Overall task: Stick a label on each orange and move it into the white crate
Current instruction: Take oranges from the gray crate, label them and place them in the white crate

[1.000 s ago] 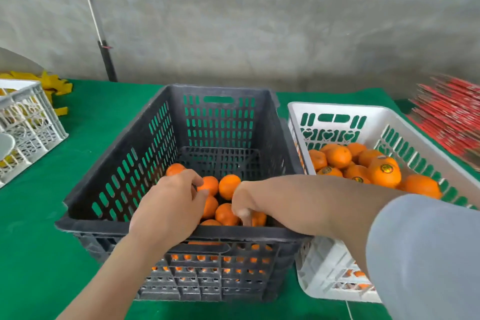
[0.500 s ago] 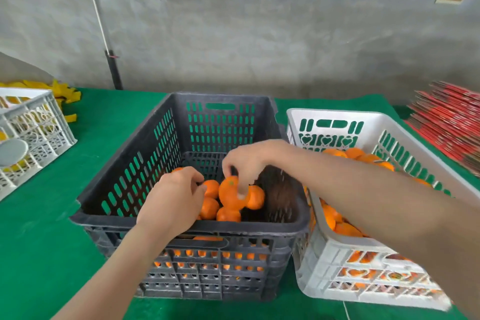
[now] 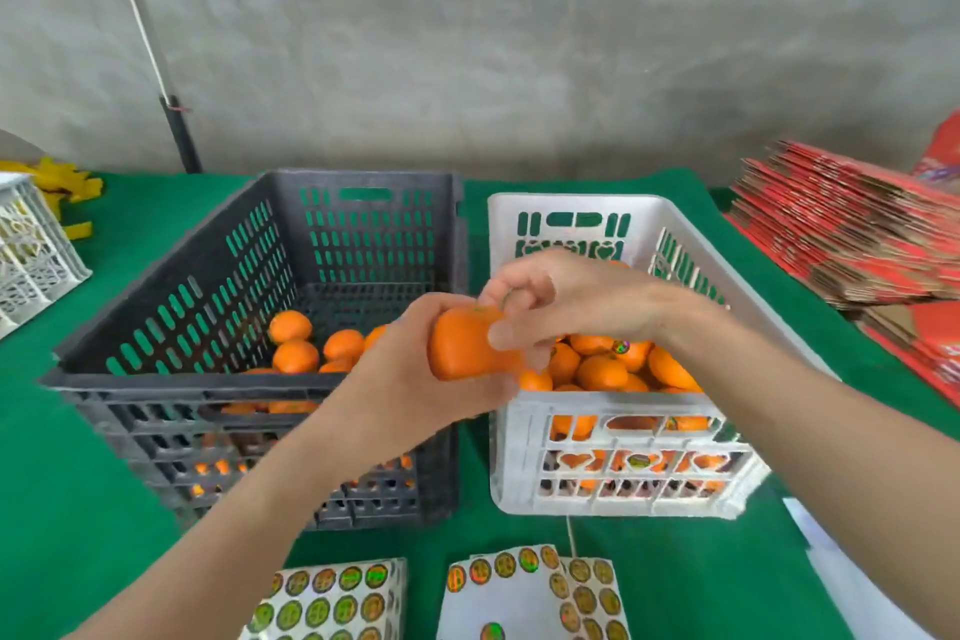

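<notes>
1. In the middle of the frame, above the gap between the two crates, the orange [image 3: 467, 348] hangs in the air, touching neither crate and held by both hands.
2. The left hand [image 3: 410, 379] comes up from the lower left and wraps its fingers round the orange's underside and left flank.
3. The right hand [image 3: 566, 301] reaches in from the right. Its thumb lies on the orange's near face and its fingers curl tightly over the top. Whether a label sits under them I cannot tell.
4. My judgement is that the fruit is light and firm, with a soft peel that marks under a hard pinch. The smooth, round skin may slip, so cup it round the widest part and leave the top bare for the label.
5. Just right of and below the orange stands the white crate [image 3: 597, 400], with labelled oranges [image 3: 602, 372] heaped inside. Set the fruit down gently rather than dropping it.
6. To the left, the black crate [image 3: 156, 382] has loose oranges [image 3: 296, 356] low on its floor.
7. At the bottom edge, label sheets [image 3: 332, 598] lie on the green cloth [image 3: 78, 509]. Red cartons [image 3: 841, 234] are stacked at the right edge.
</notes>
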The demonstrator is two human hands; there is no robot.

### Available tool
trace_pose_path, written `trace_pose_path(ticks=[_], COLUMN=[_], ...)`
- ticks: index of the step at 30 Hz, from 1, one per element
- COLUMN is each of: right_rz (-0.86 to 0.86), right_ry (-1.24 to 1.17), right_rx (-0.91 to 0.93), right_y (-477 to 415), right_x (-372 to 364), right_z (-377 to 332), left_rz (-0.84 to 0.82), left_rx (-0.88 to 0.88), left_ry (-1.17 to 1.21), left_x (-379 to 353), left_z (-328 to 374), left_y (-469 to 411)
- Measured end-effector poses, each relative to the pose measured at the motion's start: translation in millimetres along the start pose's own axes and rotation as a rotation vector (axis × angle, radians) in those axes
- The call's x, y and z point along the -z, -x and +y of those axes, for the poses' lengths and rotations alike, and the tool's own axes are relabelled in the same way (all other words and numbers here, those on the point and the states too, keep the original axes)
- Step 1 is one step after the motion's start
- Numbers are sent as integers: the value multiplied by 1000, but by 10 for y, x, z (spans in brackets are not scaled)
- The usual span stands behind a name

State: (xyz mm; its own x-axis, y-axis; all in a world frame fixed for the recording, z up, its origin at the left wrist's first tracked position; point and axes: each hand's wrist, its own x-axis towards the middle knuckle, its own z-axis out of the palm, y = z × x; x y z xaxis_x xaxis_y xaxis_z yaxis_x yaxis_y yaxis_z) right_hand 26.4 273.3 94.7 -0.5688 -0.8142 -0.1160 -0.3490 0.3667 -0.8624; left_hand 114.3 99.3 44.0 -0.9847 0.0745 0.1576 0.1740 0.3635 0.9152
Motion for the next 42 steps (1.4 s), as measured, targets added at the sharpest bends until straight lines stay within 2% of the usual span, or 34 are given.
trace_pose_path(ticks=[2,4,5,8,11,14,17,20,22,25,28,30,32,33,37,42], right_rz=[39,-29,-81,-277,-265,-248,-135,-62,-52,-16,63,190,375,430,420,539], right_ry=[-151,-270,-235,260,514,673,695,602,504,384,327,408,543,536,425,447], right_rx=[-12,-101,-178,-378,-504,-464,-413,-367,-318,-247,-230,-168,-19,21,-110,-156], right_y=[208,391,441,385,253,173,143,182,220,239,269,366,489,550,685,693], right_x=[-98,-259,-379,-877,-1335,-1477,-1495,-1461,-1405,-1289,-1223,-1268,-1402,-1487,-1797,-1930], right_z=[246,583,783,1370,1703,1890,1947,1927,1900,1806,1726,1719,1740,1742,1759,1802], left_rz=[38,44,43,24,1,29,23,-21,-118,-213,-204,-174,-152,-145,-149,-127], left_rx=[58,113,139,245,358,487,604,673,670,641,658,670,671,680,729,757], left_ry=[85,89,78,66,198,327,321,226,217,302,431,518,587,625,750,825], left_x=[-156,-271,-320,-472,-607,-676,-694,-733,-757,-753,-776,-814,-845,-857,-910,-992], left_z=[-52,-118,-167,-337,-541,-753,-997,-1155,-1208,-1260,-1307,-1325,-1339,-1343,-1358,-1387], left_y=[59,166,216,361,468,561,655,732,759,771,734,698,670,657,652,654])
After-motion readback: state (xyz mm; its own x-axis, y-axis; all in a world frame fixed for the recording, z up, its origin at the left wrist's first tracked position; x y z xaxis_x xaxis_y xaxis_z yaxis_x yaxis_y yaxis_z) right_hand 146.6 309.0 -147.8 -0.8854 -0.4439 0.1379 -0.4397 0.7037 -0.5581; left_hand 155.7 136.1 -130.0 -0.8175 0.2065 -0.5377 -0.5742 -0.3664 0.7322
